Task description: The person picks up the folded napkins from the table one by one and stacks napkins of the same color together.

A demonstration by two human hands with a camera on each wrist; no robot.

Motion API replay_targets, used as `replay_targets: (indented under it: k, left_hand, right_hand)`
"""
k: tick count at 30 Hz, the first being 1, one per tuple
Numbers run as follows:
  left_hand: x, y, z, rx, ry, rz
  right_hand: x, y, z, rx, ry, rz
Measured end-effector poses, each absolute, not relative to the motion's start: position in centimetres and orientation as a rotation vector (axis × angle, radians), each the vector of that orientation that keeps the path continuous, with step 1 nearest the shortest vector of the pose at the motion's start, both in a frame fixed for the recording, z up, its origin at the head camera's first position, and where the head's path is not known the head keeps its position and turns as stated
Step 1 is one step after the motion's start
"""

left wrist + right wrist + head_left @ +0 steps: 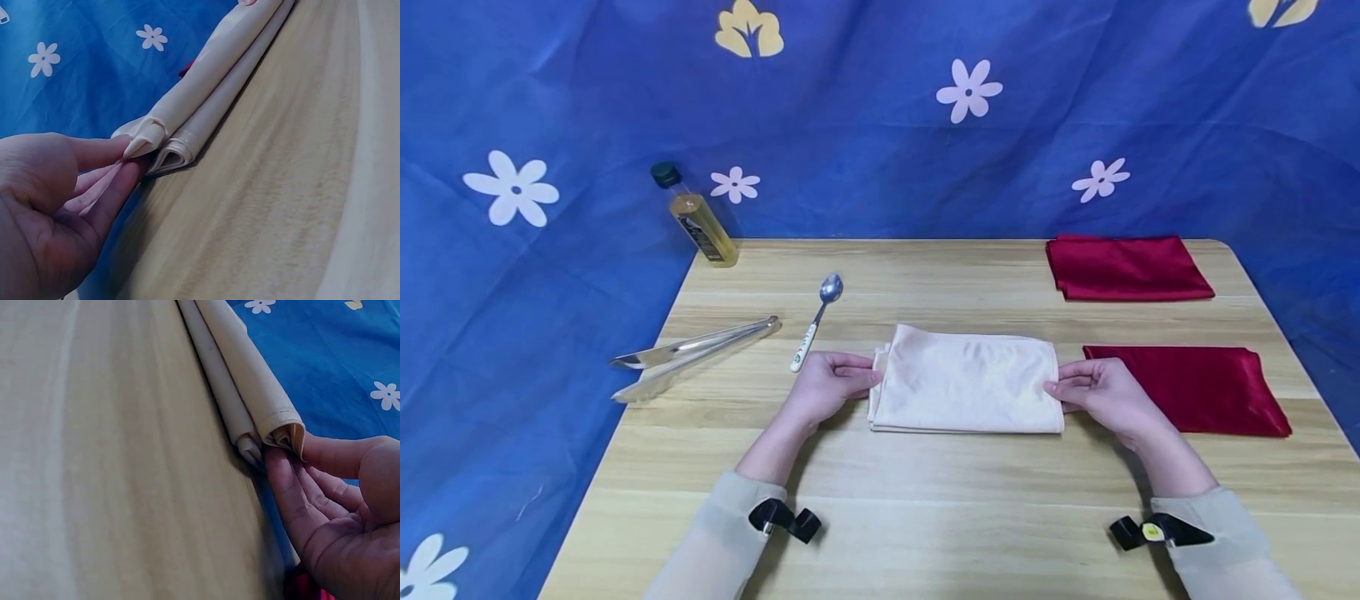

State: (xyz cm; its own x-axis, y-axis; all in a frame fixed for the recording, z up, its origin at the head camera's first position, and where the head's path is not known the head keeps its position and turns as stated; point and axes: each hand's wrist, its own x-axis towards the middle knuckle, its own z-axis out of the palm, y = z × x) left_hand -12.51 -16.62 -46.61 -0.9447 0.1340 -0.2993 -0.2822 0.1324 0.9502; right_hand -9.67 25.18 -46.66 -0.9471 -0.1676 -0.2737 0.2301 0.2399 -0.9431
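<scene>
A cream satin cloth (966,383), folded into a rectangle of several layers, lies at the middle of the table. At its left end my left hand (835,387) pinches the upper layers between thumb and fingers. My right hand (1101,392) pinches the opposite end the same way. In the left wrist view the thumb of the left hand (56,194) presses on a folded corner, with a lower fold beneath it. The right wrist view shows the right hand (344,500) with fingers under the rolled edge of the cloth (262,394) and thumb against its side.
Two folded dark red cloths lie on the right, one at the back (1127,268) and one nearer (1195,392), close by the right hand. On the left are metal tongs (700,350), a spoon (820,321) and an oil bottle (703,225). A blue flowered curtain (880,150) hangs behind the table (925,517).
</scene>
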Motion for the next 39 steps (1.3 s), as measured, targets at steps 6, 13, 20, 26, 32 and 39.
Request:
replay_targets:
  k: [6,13,20,26,32,39]
  left_hand:
    - [-12.7,-17.2,-46.2,-0.166,2.099,1.912]
    - [-13.4,-17.6,-45.1,-0.154,2.082,1.974]
    - [-14.1,-16.9,-43.8,-0.103,2.081,1.993]
    - [-14.8,-15.4,-43.0,-0.038,2.046,2.031]
    - [-15.9,-12.7,-42.5,0.013,2.032,2.029]
    - [-17.7,-9.3,-42.2,0.019,1.957,2.041]
  right_hand:
    - [-9.8,26.4,-45.9,0.027,2.184,-1.777]
    - [-10.0,29.1,-44.7,-0.034,2.182,-1.815]
    - [-10.2,32.3,-43.4,-0.080,2.267,-1.787]
    - [-11.1,35.2,-42.5,-0.145,2.270,-1.831]
    - [-12.2,38.4,-42.0,-0.109,2.215,-1.936]
    - [-14.0,41.6,-41.4,0.028,2.341,-1.827]
